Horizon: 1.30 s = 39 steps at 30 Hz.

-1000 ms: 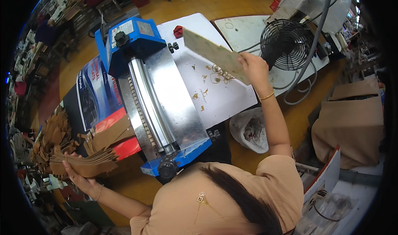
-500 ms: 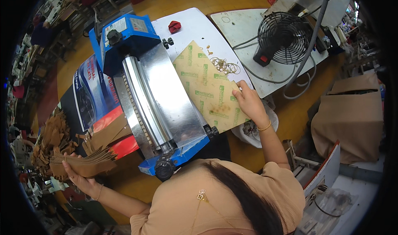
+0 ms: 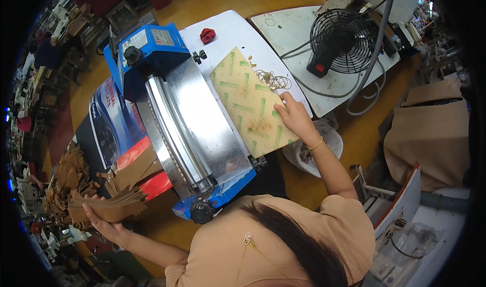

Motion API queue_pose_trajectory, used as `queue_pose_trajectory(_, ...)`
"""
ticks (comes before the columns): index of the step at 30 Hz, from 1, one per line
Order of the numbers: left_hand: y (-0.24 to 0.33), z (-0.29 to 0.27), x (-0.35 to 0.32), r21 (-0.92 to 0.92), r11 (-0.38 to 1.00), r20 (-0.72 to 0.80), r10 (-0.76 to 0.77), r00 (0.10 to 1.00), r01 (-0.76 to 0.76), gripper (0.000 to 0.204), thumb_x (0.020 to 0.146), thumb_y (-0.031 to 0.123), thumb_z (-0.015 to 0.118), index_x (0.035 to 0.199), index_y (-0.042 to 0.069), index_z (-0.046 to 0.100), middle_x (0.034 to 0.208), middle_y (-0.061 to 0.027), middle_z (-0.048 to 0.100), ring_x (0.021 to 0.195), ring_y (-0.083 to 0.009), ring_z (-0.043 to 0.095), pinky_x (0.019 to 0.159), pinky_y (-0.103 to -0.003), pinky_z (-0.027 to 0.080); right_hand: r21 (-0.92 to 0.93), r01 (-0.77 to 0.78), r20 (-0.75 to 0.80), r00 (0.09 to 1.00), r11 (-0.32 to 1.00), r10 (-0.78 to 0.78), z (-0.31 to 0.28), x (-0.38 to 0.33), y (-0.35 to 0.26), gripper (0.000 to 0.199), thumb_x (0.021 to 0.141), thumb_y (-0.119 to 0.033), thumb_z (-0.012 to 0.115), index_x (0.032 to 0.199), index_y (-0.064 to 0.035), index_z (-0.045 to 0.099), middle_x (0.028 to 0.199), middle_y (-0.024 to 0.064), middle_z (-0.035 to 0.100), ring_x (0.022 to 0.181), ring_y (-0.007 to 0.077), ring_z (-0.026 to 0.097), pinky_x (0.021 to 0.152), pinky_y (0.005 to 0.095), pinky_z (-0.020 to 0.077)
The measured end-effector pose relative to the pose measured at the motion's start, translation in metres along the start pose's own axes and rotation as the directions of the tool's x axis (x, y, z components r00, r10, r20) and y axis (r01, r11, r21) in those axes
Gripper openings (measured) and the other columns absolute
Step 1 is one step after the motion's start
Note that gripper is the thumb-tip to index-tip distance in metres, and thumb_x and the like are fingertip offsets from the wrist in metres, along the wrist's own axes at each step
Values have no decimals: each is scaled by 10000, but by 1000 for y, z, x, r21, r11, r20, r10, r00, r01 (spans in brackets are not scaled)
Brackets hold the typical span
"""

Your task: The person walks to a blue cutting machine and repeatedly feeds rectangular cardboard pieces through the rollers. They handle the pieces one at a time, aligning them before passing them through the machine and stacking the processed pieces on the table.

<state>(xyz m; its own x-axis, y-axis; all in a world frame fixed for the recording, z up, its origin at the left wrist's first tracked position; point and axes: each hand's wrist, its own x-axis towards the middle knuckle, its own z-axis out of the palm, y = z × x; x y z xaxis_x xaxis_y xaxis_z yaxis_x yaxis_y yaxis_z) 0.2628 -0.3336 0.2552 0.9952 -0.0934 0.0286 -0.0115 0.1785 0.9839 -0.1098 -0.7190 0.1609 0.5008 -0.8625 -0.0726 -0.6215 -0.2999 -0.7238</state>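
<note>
My left hand (image 3: 109, 228) is closed around a stack of thin brown strips (image 3: 111, 209), thumb on top, at the lower left. On the right, my right hand (image 3: 296, 119) pinches the edge of a yellowish sheet (image 3: 243, 102) with green printed marks and a brown stain. The sheet's left part is hidden by the steel plate of a blue roller machine (image 3: 174, 127), which stands between my hands. More brown pieces (image 3: 134, 174) lie under or beside the machine's left side, and a heap of brown pieces (image 3: 68, 185) sits past my left hand.
Loose rubber-band-like loops (image 3: 273, 80) and a red crumpled thing (image 3: 207, 35) lie on the white table (image 3: 228, 23). A black fan (image 3: 339, 39) with cables stands on the table to the right. Below the sheet's right corner is a white bag-lined bin (image 3: 329, 145).
My right hand has shifted slightly left with the sheet, which reaches further under the machine plate. The left hand still holds the strips; the whole view has turned a little.
</note>
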Motion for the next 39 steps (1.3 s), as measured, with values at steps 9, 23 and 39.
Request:
queue_pose_trajectory(9, -2, -7, -2, -3, 1000, 30, 20, 999, -19, 491, 946, 331, 613, 1299, 2, 524, 1047, -90, 595, 884, -180, 597, 805, -310, 522, -230, 253, 37, 967, 940, -251, -45, 47, -19, 218, 904, -152, 579, 1071, -22, 528, 764, 247, 631, 767, 440, 617, 674, 495, 470)
queue_pose_trajectory(23, -23, -1, -6, 11, 999, -30, -44, 999, 44, 499, 943, 333, 617, 1306, 7, 514, 1047, -86, 596, 886, -178, 598, 791, -319, 530, -512, 215, 23, 971, 832, -237, -70, 99, 40, 198, 885, -145, 533, 1081, -166, 557, 756, 172, 661, 741, 375, 655, 637, 491, 492)
queue_pose_trajectory(39, -22, -12, -3, -28, 998, -31, -60, 998, 59, 497, 939, 323, 627, 1302, 2, 516, 1037, -90, 602, 872, -183, 609, 793, -313, 532, -593, 217, -66, 947, 775, -315, -35, 202, -12, 269, 879, -110, 472, 1123, -203, 538, 859, 69, 697, 793, 315, 673, 660, 451, 509)
